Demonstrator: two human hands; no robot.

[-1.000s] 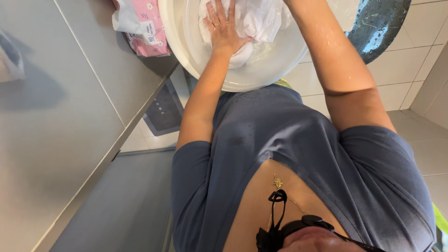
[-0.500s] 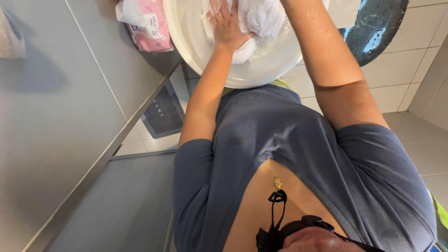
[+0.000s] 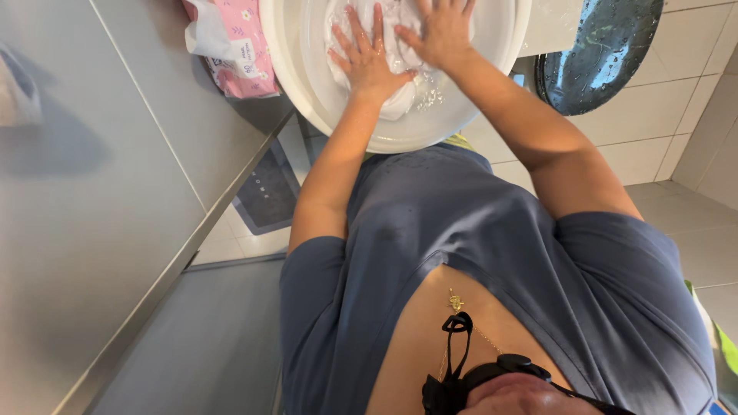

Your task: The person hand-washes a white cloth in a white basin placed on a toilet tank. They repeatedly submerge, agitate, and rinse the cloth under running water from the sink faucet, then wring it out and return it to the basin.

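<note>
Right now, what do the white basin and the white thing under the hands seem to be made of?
The basin looks like smooth, glossy white plastic: its thin rolled rim and even wall shine. The white thing is most likely wet cloth: it wrinkles, bunches softly and clings under the left hand and the right hand, both pressed flat on it. Which fibre it is, I cannot tell.

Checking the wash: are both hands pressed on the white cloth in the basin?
Touching. The head view shows the left hand and right hand lying flat on the wet white cloth inside the white basin.
</note>
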